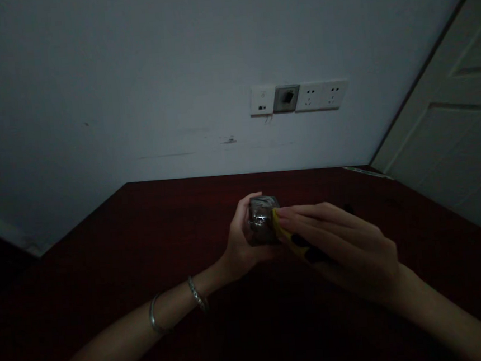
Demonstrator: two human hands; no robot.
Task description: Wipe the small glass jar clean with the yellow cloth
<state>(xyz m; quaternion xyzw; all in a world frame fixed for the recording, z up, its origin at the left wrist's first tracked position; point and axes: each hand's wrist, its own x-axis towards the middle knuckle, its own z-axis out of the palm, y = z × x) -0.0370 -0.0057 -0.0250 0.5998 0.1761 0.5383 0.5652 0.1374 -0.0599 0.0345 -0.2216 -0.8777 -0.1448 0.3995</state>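
Note:
My left hand [241, 239] is wrapped round a small, clear, boxy container [263, 219], thumb below and fingers behind it. Light glints off the container's shiny face, and its contents, if any, are too dark to make out. From the right, my right hand [347, 244] pinches a yellow cloth [294, 239] with black patches. The cloth's upper end touches the container's right edge; much of the rest is hidden under my fingers and in shadow.
Beneath my hands lies a dark red tabletop [175, 208] reaching back to a pale wall [130, 72]. Wall sockets [321, 95] sit above the table's back edge. A panelled door [450, 128] stands at the right. The light is dim.

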